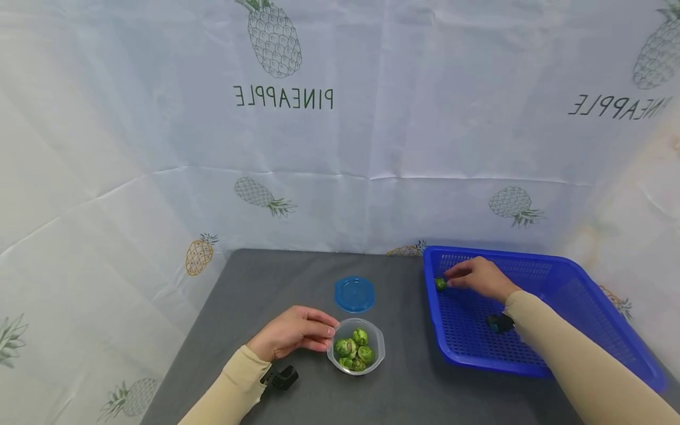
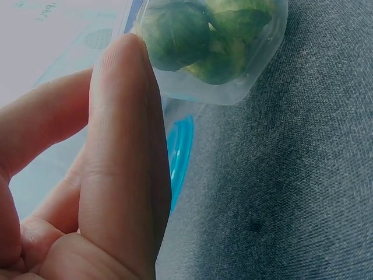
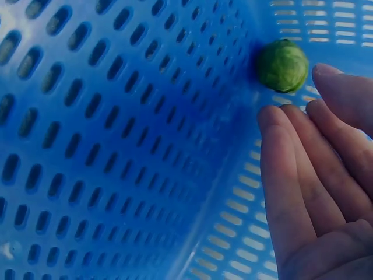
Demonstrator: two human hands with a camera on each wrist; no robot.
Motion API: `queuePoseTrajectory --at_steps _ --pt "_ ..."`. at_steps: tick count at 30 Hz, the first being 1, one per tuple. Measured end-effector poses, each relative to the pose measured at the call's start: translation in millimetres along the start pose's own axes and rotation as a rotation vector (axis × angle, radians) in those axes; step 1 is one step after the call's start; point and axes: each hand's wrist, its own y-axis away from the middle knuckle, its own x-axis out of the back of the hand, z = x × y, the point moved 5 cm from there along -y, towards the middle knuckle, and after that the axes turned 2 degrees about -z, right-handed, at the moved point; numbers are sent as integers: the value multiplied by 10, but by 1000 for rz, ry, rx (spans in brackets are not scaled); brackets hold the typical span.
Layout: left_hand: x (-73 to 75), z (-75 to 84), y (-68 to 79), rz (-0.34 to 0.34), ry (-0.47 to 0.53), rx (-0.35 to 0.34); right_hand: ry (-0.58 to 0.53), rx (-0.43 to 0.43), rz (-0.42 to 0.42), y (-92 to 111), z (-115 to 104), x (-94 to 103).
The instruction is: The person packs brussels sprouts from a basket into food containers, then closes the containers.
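A clear plastic container holds several Brussels sprouts. At its left side, my left hand pinches the rim between thumb and fingers; the left wrist view shows a fingertip against the wall. My right hand reaches into the blue basket, fingers extended and holding nothing. Just beyond those fingertips a single Brussels sprout lies in the basket's corner, a small gap apart from them in the right wrist view.
Behind the container, a round blue lid lies flat on the grey tabletop. The basket takes up the table's right side, with raised slotted walls. A white curtain with pineapple prints hangs behind the table.
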Motion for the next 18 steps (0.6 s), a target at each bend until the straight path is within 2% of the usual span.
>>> queuePoseTrajectory --at_steps 9,13,18 --pt "5 -5 -8 -5 6 -1 -75 -14 -13 -54 24 -73" --pt "0 -2 -4 -1 10 1 -76 -29 -7 -68 18 -97" --pt "2 0 -2 -4 5 -3 -26 -33 35 -114 4 -116"
